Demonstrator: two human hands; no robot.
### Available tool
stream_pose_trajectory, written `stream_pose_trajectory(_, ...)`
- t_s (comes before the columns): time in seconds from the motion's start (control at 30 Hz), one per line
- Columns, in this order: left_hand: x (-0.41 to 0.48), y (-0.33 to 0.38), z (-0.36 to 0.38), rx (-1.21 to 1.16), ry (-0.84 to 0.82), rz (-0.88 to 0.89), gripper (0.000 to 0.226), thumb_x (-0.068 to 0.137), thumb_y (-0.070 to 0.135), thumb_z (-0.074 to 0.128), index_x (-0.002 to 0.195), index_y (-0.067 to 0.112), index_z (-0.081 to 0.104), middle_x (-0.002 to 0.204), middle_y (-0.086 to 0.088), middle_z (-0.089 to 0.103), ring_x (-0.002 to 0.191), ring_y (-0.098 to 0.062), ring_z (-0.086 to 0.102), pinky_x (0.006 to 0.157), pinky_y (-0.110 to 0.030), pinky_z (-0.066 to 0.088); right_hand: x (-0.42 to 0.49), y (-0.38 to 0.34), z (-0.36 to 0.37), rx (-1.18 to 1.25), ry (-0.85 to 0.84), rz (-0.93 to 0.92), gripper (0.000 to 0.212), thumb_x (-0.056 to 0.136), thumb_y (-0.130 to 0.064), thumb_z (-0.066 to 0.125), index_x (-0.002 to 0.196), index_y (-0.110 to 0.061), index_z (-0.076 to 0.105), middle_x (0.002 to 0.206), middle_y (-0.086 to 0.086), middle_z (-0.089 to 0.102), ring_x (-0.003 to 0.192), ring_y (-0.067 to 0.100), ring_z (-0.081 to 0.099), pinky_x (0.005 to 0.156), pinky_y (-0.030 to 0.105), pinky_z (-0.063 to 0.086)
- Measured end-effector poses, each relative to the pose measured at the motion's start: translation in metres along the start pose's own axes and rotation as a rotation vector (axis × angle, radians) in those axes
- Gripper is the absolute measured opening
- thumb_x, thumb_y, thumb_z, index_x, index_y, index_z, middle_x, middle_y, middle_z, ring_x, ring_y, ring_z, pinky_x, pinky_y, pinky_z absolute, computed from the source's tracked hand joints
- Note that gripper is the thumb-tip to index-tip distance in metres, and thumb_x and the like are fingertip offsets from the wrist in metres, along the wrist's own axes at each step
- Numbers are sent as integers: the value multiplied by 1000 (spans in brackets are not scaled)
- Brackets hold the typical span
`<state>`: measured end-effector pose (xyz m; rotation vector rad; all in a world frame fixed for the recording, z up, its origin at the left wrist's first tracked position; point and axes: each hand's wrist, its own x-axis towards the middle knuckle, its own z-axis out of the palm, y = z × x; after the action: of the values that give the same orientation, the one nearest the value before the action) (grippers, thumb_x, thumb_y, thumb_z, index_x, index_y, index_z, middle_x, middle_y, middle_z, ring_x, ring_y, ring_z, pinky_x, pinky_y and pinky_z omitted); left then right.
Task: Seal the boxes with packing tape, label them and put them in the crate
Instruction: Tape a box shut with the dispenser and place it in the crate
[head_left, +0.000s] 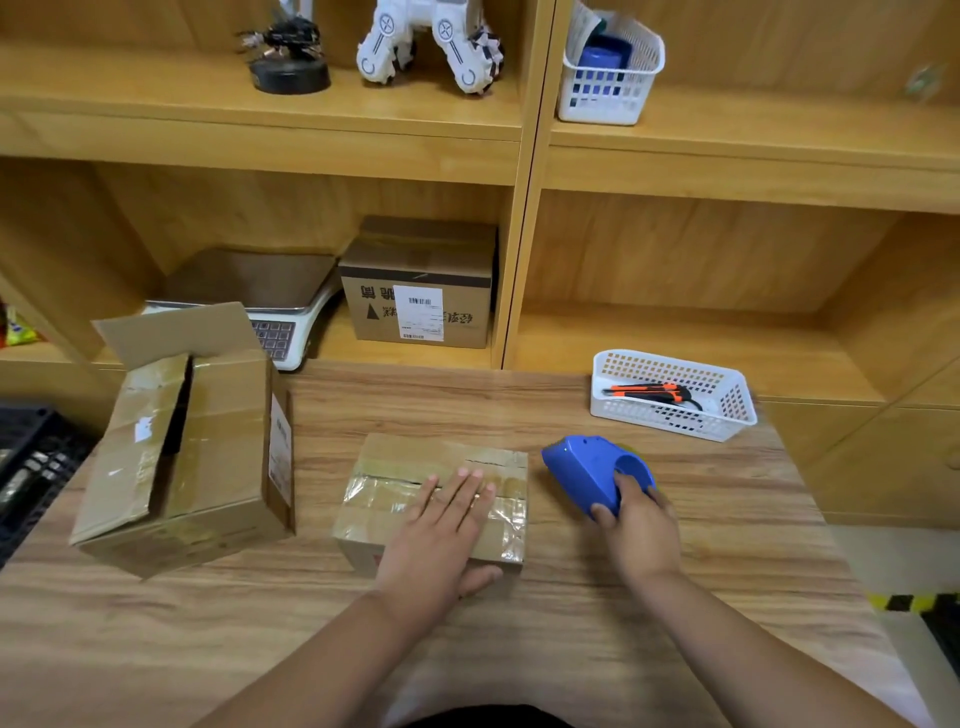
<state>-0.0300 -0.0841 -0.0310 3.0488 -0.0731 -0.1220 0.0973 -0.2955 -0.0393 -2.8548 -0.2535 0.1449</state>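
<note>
the small cardboard box (395, 462) sits closed at the middle of the table (519, 410). wrinkled clear tape crosses its top, a dark slit shows along the seam, and the left hand (441, 525) lies flat on it. just to its right is the blue tape dispenser (576, 473), nose toward the box, gripped by the right hand (641, 530). to the left stands a larger cardboard box (218, 441), one flap raised and its top gaping. the black crate (31, 457) is at the far left edge.

A single wide view is taken from head height, aimed forward and down, with the table (467, 405) seen close below and shelves (260, 140) across the upper frame.
</note>
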Motion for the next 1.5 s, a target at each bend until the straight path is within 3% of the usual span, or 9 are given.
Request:
stream_pose_trajectory(0.37,4,-14,-1,29,-44,51,78,75,67,30,135,18,42,138,-7,51,129,-22,47,110,-46,11,-3,-22,-12,342,177,-33,48,84,-24,68,127,-9,55,121,10,62,127,33,38,99,32,31)
stream_pose_trajectory(0.43,7,-14,-8,21,-48,32,82,77,68,21,143,21,35,151,-5,30,140,-19,29,116,-42,1,-7,-26,-15,340,169,-71,47,86,-25,67,129,-10,54,123,9,61,128,31,36,100,31,31)
stream_pose_trajectory(0.53,8,-16,-12,-8,-92,58,95,67,74,-1,150,28,2,157,6,-9,144,-10,-11,113,-36,-16,-14,-29,-16,304,164,-119,48,86,-24,67,129,-7,55,120,11,62,128,33,37,99,33,34)
stream_pose_trajectory(0.6,8,-17,-21,-114,-106,24,95,69,75,3,150,26,5,159,5,2,145,-10,-5,114,-33,-12,-20,-32,-16,273,200,-174,44,85,-26,67,122,-4,59,109,12,67,121,38,45,96,37,39)
stream_pose_trajectory(0.7,12,-19,-44,-465,-22,-126,84,84,61,47,150,22,12,153,0,28,141,-18,21,115,-30,15,-23,-34,-12,186,316,-323,42,73,-26,70,106,-1,66,91,12,71,102,44,58,88,43,45)
stream_pose_trajectory(0.77,16,-20,-65,-633,80,-151,85,82,48,62,149,24,15,152,4,30,139,-15,27,112,-28,25,-25,-36,-13,152,398,-412,42,68,-17,81,104,-1,67,88,11,72,106,35,54,89,43,42)
stream_pose_trajectory(0.97,12,-21,-98,-603,293,-16,58,76,38,68,129,32,47,123,19,47,122,-4,36,101,-22,24,-30,-50,-16,160,507,-569,42,65,-19,71,105,-6,63,86,7,71,106,22,42,96,30,31)
stream_pose_trajectory(1.2,8,-37,-103,-826,251,-61,32,77,15,66,100,37,62,104,29,47,105,17,36,85,0,21,-38,-57,-25,174,491,-650,50,65,-10,68,111,-16,48,85,5,69,102,18,45,104,25,24)
stream_pose_trajectory(1.5,15,-48,-109,-946,275,-222,17,83,24,66,73,37,69,89,18,69,96,-3,59,91,-33,46,-45,-65,-34,127,423,-750,36,81,-26,50,114,-13,47,98,7,69,105,20,44,110,19,16)
